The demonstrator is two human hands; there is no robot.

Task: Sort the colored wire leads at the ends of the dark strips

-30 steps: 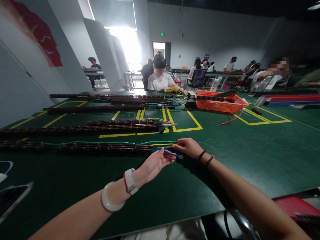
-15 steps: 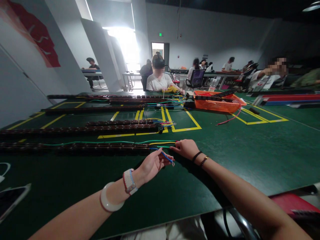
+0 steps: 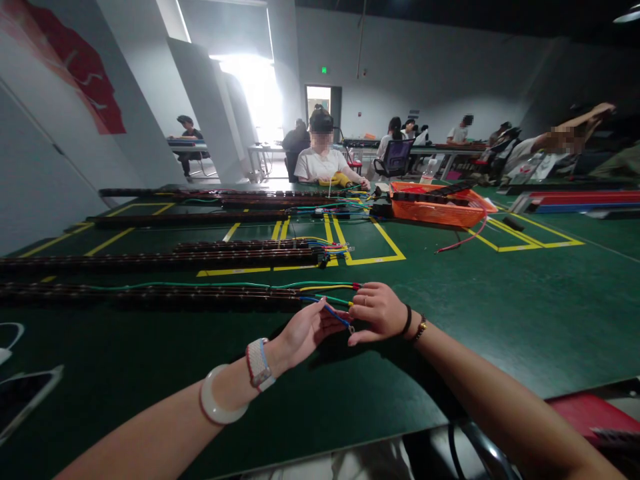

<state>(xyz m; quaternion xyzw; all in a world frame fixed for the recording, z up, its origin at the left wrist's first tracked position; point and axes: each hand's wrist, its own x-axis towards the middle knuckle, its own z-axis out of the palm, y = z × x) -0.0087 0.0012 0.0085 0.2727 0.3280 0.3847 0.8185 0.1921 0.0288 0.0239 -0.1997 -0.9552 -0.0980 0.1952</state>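
My left hand, palm turned up, pinches a blue wire between thumb and fingers. A metal ring terminal on the wire's end points toward my right hand. That hand is right beside the terminal, its thumb spread below and its fingers above; I see nothing gripped in it. Just behind its fingers, a green wire with a yellow end and a yellow wire with a red end stretch to the right. These wires come from a long dark cable bundle lying on the table.
More dark bundles lie farther back on the green table, across yellow tape outlines. An orange basket stands behind to the right. At the left edge lies a phone. Across the table sits a co-worker.
My right hand has left the yellow and green wire ends and come nearer, beside the blue wire's terminal, with its thumb now apart. My left hand keeps the blue wire nearly in place.
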